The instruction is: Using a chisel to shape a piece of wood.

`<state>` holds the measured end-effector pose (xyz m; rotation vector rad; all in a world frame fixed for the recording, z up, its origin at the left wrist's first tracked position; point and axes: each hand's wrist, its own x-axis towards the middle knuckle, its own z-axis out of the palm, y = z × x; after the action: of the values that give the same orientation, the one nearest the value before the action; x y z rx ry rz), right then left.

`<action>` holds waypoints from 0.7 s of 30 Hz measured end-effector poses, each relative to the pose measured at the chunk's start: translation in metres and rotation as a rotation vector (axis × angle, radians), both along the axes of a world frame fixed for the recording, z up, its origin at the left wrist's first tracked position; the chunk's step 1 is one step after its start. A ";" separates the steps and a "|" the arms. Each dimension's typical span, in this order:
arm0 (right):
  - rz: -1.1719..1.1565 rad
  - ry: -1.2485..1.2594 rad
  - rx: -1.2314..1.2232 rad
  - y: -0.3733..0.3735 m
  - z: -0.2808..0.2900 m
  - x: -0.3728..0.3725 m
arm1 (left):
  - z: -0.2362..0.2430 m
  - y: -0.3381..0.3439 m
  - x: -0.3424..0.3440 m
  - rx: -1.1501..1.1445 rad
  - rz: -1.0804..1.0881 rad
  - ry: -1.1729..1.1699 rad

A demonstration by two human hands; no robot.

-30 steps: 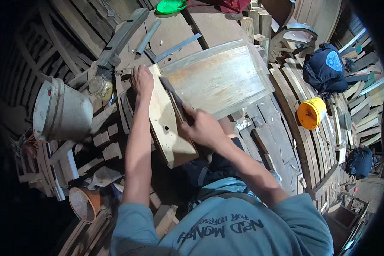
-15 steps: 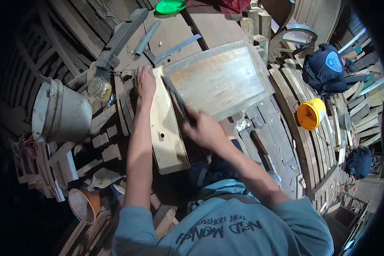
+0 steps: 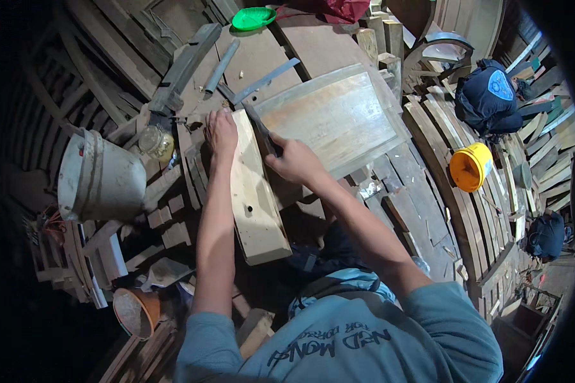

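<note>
**Right hand held a long, narrow, dark tool beside a pale, thick, straight-edged wooden block**

The block lay lengthwise in front of the person, its far end on the bench side and its near end toward the lap; a round dark hole showed in its upper face, nearer the person. The right grip was closed around the lower part of the tool, which slanted along the far right edge of the block (whether it touched the wood could not be told). The left hand lay over the block's far left edge with its fingers bent; its underside was hidden, so I cannot tell whether that grip was closed on the wood.

Just to the right of the block lay a broad, pale rectangular panel with brownish patches. Beyond the block's far end were a flat blue-grey strip, a slim grey tube and, farther off, a bright green plastic dish, on the brown-boarded bench. To the left of the block stood a clear, round jar with yellowish contents and, farther left, a large, dirty whitish bucket. Well to the block's right was a yellow bucket, tipped on its side.
</note>
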<state>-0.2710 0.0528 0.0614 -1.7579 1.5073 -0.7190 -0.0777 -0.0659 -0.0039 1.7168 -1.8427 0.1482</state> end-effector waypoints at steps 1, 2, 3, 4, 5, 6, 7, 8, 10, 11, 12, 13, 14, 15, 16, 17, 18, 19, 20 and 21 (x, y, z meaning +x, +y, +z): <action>0.003 0.015 0.059 0.013 0.001 -0.008 | -0.003 -0.003 -0.001 0.033 0.021 0.015; 0.042 0.018 0.041 0.030 -0.004 -0.011 | -0.003 0.000 0.011 0.017 0.062 0.039; 0.075 0.026 0.023 0.048 -0.008 -0.019 | 0.000 0.001 0.019 0.013 0.081 0.039; 0.100 0.011 0.112 0.064 0.002 -0.027 | 0.004 0.002 0.028 -0.005 0.082 0.034; 0.116 0.002 0.207 0.081 0.013 -0.038 | 0.005 0.004 0.030 -0.018 0.074 0.034; 0.113 0.009 0.211 0.095 0.002 -0.053 | 0.009 0.004 0.024 0.037 0.040 0.031; 0.123 -0.054 0.128 0.108 -0.015 -0.068 | 0.012 0.008 0.016 0.041 0.042 0.038; 0.133 -0.119 0.043 0.120 -0.023 -0.079 | 0.014 0.012 0.007 0.045 0.007 0.039; 0.046 -0.314 0.345 0.133 0.003 -0.088 | 0.029 0.025 -0.004 0.255 -0.002 0.065; -0.044 -0.501 0.643 0.140 0.015 -0.092 | 0.028 0.032 -0.001 0.243 0.016 0.064; 0.043 -0.383 0.292 0.153 -0.022 -0.106 | 0.020 0.035 -0.006 0.218 -0.004 0.014; 0.063 -0.384 0.290 0.162 -0.023 -0.105 | 0.016 0.039 -0.001 0.196 -0.005 -0.045; -0.001 -0.466 0.333 0.170 -0.024 -0.106 | 0.017 0.040 0.001 0.282 -0.007 -0.012; -0.065 -0.547 0.376 0.178 -0.024 -0.108 | 0.019 0.040 0.002 0.278 0.006 -0.007; -0.079 -0.569 0.467 0.184 -0.023 -0.110 | 0.021 0.040 0.003 0.296 -0.005 0.001; -0.070 -0.594 0.425 0.191 -0.031 -0.114 | 0.023 0.041 0.001 0.315 -0.019 0.012; -0.114 -0.661 0.482 0.197 -0.032 -0.117 | 0.035 0.047 -0.010 0.352 -0.039 0.066; -0.159 -0.727 0.538 0.202 -0.033 -0.120 | 0.034 0.045 -0.019 0.349 -0.027 0.078; -0.141 -0.684 0.418 0.206 -0.039 -0.124 | 0.037 0.042 -0.025 0.351 -0.209 0.040; -0.123 -0.676 0.417 0.209 -0.044 -0.126 | 0.039 0.039 -0.030 0.351 -0.391 0.000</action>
<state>-0.3972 0.2614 0.0173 -0.9768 1.1826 -0.8726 -0.1073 -0.0266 0.0348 1.5283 -2.2647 -0.3517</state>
